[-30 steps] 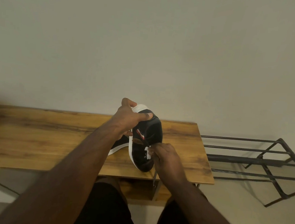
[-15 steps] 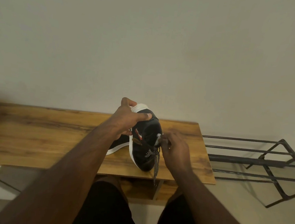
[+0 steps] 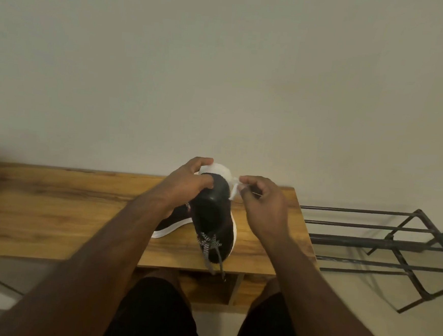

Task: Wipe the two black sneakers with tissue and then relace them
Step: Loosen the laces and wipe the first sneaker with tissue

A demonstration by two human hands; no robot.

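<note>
Now we see a black sneaker (image 3: 212, 215) held upright on a wooden table (image 3: 53, 207), its white toe end up by the wall and its heel end down at the near edge of the table. Our left hand (image 3: 187, 185) grips the upper part of this sneaker, the thumb lying across the black upper and the other fingers curled behind the white sole. Our right hand (image 3: 262, 205) is just beside the toe, on the right, and its fingers pinch a small white piece that looks like tissue (image 3: 236, 189); this piece touches the right side of the toe. Striped laces (image 3: 209, 243) come out from the low part of the sneaker, and their two loose ends hang over the table's front edge. A second sneaker (image 3: 172, 223) lies flat on the table behind our left forearm, just beside the first one; we see only its black side and white sole. To the right of the table, a black metal rack (image 3: 384, 243) stands on the floor. Below, our lap in dark shorts (image 3: 155, 319) is visible.
</note>
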